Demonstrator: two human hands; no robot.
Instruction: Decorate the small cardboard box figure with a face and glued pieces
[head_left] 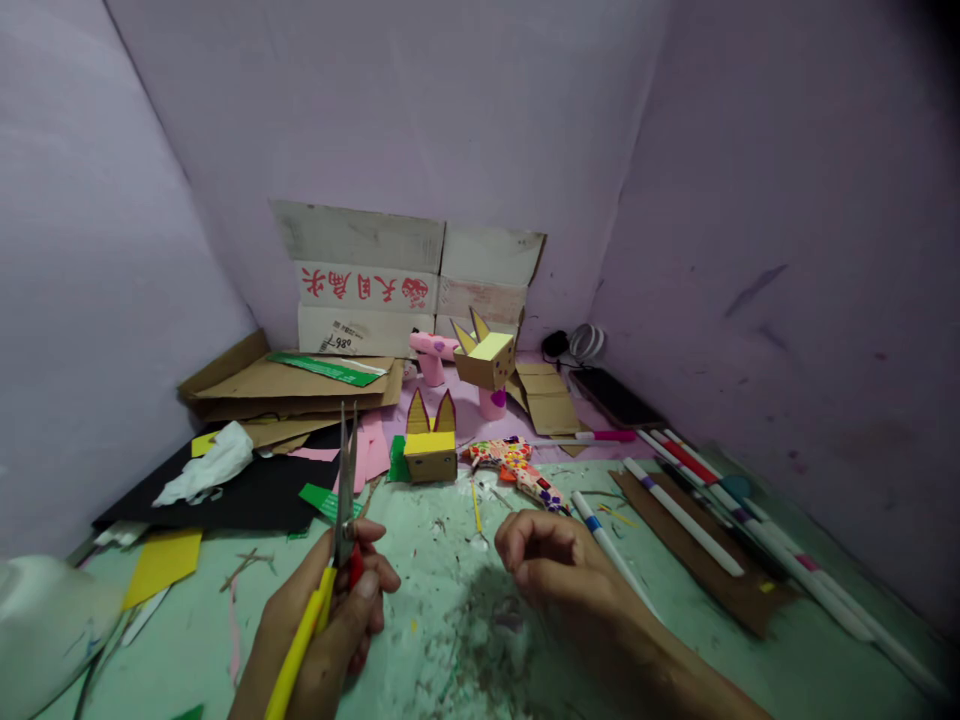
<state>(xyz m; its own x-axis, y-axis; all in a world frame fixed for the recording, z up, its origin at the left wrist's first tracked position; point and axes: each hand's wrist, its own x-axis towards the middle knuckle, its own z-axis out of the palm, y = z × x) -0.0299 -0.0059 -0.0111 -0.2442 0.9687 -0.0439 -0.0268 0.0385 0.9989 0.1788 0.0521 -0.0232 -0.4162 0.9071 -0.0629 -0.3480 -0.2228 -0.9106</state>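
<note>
My left hand (330, 620) is closed around a pair of scissors (346, 490) with yellow handles, its blades pointing up and slightly apart. A small red part (355, 566) shows between the fingers; whether it belongs to the scissors I cannot tell. Low over the table, my right hand (555, 570) is loosely curled, with nothing visible in it. Beyond the hands sits a cardboard box head (431, 462) with a yellow top and two pointed ears. Behind it, a similar box head (486, 362) rests on a pink tube (492, 402). Patterned paper pieces (517, 465) lie to its right.
Felt-tip pens (682, 515) and a brown cardboard strip (697, 560) line the right side. Black paper (262, 500), a crumpled white tissue (214, 465) and flattened cardboard (300, 385) lie left. A printed carton (375, 270) leans on the back wall; a white container (52, 630) stands near left.
</note>
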